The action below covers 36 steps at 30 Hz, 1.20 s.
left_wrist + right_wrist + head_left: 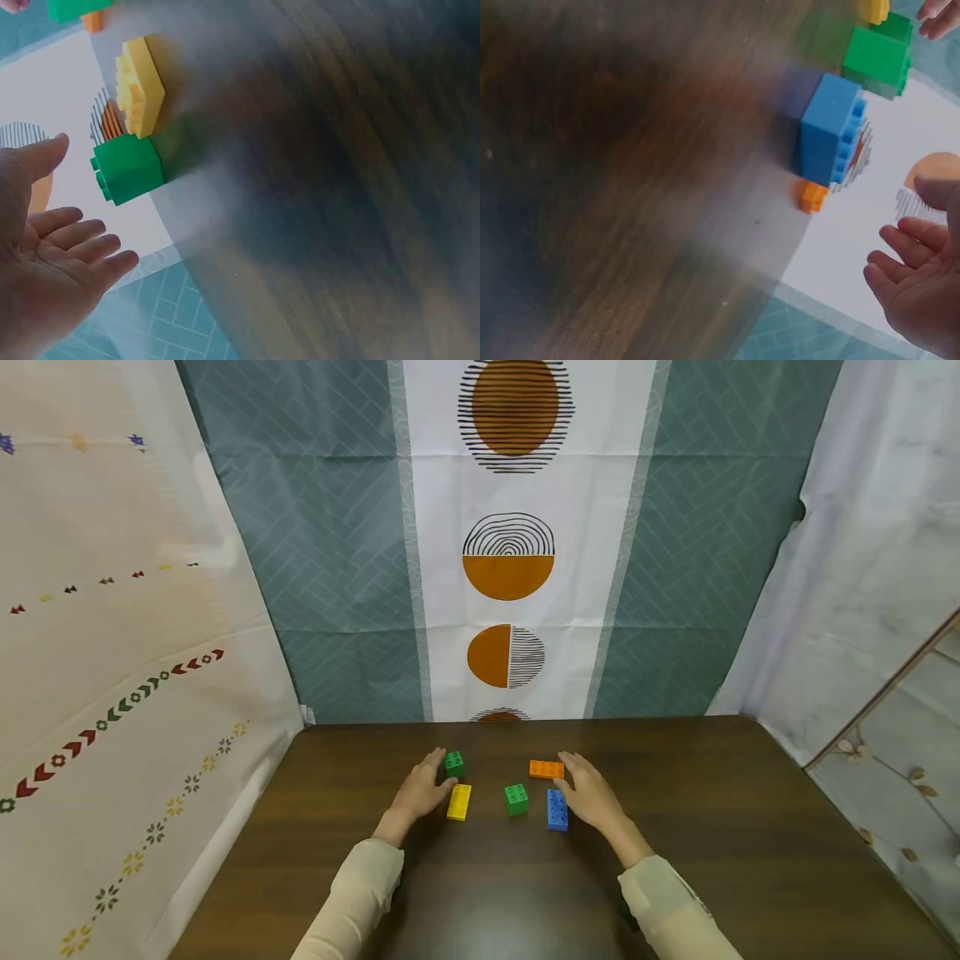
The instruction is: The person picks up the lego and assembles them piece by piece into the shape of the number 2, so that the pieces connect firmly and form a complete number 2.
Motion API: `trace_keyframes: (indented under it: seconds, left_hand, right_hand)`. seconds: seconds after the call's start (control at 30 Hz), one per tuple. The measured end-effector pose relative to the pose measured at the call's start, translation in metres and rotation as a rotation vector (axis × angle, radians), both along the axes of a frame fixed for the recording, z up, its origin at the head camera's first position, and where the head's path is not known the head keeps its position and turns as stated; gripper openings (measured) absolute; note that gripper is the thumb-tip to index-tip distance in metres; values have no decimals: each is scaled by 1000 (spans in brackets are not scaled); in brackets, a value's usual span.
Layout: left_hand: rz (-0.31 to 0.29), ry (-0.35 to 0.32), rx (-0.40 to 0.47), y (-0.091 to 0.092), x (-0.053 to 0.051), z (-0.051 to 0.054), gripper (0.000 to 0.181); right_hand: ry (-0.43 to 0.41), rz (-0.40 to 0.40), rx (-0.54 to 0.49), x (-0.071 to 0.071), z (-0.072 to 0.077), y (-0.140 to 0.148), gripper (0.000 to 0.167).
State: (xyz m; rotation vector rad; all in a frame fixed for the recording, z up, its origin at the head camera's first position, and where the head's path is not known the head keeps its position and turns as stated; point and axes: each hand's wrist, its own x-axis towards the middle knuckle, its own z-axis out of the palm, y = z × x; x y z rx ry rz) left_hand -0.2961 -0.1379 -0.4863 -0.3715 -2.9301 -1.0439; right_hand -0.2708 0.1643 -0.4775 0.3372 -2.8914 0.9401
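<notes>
Clock set on the middle green brick, 12 pointing away from the person.

Nearest: two pale sleeves, the left sleeve (348, 893) from 8 o'clock, the right sleeve (671, 902) from 4. Between them, dark wood-grained counter (480, 877), a pale sheen at 6.

Blue brick (557, 810) at 3 o'clock, a touch nearer than centre, studs up, long axis running roughly 6 to 12. Yellow brick (459, 802) at 9, studs up, long side leaning slightly toward 1. Middle green brick (516, 799) between these two, apart from both, studs up.

Left hand (422, 789) at 9, outside the yellow brick. Fingers relaxed and extended, thumb held away from them; wrist view shows a gap to the nearest green brick. Right hand (591, 793) at 3, outside the blue brick; fingers loosely extended, thumb apart, clear of the blue and orange bricks in its wrist view. Both hands unclenched.

Orange brick (547, 769) at 1 to 2, laid crosswise, just beyond the blue. Far green brick (453, 765) at 10, just beyond the yellow, beside the left fingers.

Past the counter's far edge, at 12: patterned hanging (345, 543), grey-green panels flanking a white strip of brown-orange discs.
</notes>
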Motion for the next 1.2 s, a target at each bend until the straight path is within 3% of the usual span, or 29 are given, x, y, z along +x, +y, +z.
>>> trace_keyframes:
  seconds: [0.43, 0.77, 1.0, 1.2]
  left_hand:
    - [-1, 4, 55, 5, -13, -12, 62]
    - [9, 32, 63, 7, -22, -14, 54]
    - [4, 77, 57, 3, -31, -23, 46]
    - [10, 47, 54, 1, -36, -26, 47]
  right_hand:
    - [-146, -27, -52, -28, -26, 9, 48]
    - [-124, -43, -6, -46, -31, 7, 50]
    - [-121, -58, 25, -52, -35, 7, 49]
    - [-101, -74, 41, -55, -38, 6, 44]
